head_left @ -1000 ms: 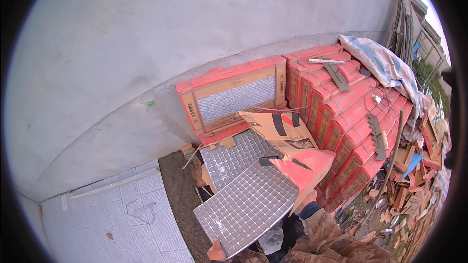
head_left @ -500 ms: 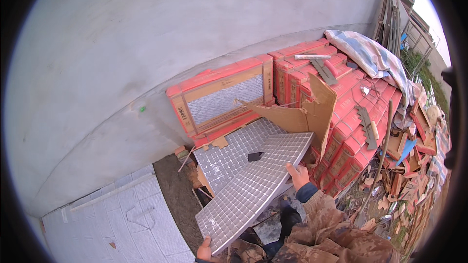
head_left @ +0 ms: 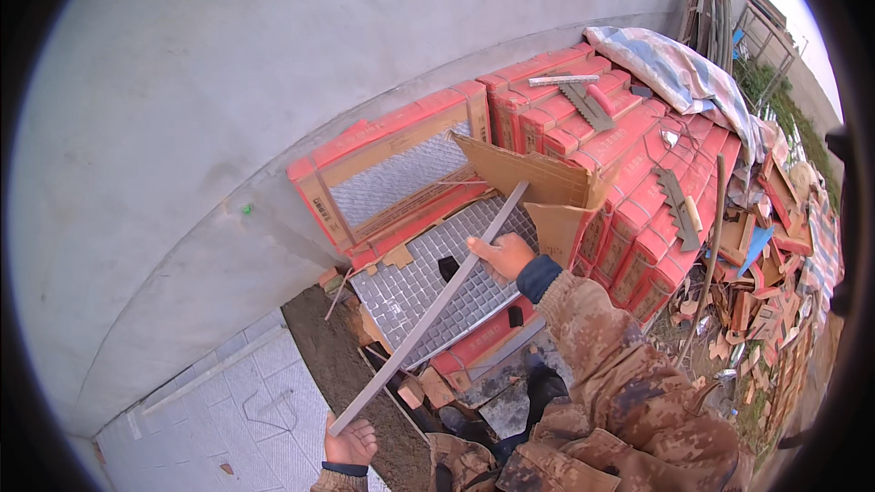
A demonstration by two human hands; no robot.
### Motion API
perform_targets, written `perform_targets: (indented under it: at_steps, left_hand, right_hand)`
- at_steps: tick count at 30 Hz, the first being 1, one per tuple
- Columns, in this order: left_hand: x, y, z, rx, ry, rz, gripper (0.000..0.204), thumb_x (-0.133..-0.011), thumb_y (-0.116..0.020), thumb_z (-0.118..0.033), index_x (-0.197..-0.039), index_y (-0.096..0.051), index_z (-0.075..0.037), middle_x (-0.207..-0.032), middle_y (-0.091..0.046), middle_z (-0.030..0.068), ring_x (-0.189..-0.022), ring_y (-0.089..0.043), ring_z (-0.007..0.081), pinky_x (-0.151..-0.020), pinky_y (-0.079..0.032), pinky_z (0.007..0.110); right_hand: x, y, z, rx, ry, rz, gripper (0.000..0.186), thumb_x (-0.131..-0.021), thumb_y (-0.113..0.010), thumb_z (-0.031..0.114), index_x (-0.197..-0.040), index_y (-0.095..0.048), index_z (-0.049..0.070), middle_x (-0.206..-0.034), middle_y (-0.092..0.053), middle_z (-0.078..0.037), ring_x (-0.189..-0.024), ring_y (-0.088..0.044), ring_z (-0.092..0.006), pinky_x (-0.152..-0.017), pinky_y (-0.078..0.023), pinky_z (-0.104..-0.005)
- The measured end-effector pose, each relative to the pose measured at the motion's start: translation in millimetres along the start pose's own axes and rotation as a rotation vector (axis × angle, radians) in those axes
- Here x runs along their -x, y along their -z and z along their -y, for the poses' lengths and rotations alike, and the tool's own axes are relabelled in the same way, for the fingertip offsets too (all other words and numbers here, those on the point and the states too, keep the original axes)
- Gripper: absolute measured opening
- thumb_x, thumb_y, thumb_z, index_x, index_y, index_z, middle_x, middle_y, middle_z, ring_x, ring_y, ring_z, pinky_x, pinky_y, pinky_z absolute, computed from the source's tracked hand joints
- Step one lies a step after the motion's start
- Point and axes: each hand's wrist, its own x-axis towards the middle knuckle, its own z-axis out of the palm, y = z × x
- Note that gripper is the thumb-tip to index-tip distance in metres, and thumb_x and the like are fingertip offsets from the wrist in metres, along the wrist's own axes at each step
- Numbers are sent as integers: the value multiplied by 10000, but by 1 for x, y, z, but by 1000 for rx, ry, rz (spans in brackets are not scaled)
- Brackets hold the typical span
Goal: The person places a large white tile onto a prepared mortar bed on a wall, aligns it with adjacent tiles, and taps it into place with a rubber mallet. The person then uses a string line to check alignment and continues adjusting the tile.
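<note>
A tile is turned on edge and shows as a long narrow grey strip running diagonally across the middle. My right hand grips it near the upper end, thumb over the edge. My left hand holds its lower end. Beneath, a grey mosaic-patterned tile lies on an opened pile, with a small black piece on it. A torn cardboard flap stands up behind.
Stacked red cartons line the wall, with notched trowels and a striped tarp on them. Pale paving and a mortar strip lie at left. Cardboard scraps and a leaning pole are at right.
The tile in my hands has tilted from face-up to edge-on, uncovering more of the tile beneath. My right hand moved up and left. The view has shifted, so the scene sits higher.
</note>
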Motion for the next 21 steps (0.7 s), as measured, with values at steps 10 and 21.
perform_targets:
  at_steps: [10,21]
  left_hand:
    - [-5,13,-8,-553,-880,-168,817,-936,-519,-644,-1492,-336,-75,-1420,-441,178,-1281,-475,310,-1054,-399,473]
    - [-65,10,-2,-695,-1213,-313,766,-942,-520,-643,-1246,-539,60,-1153,-598,149,-1016,-543,239,-928,-422,418]
  right_hand:
    - [-26,-16,32,33,-68,12,673,-829,-685,618,-696,-609,-38,-559,-536,-100,-452,-523,-202,-435,-422,-341]
    - [-76,48,7,-216,-112,20,744,-908,-576,628,-1085,-589,-94,-841,-641,-157,-666,-640,-209,-555,-516,-309]
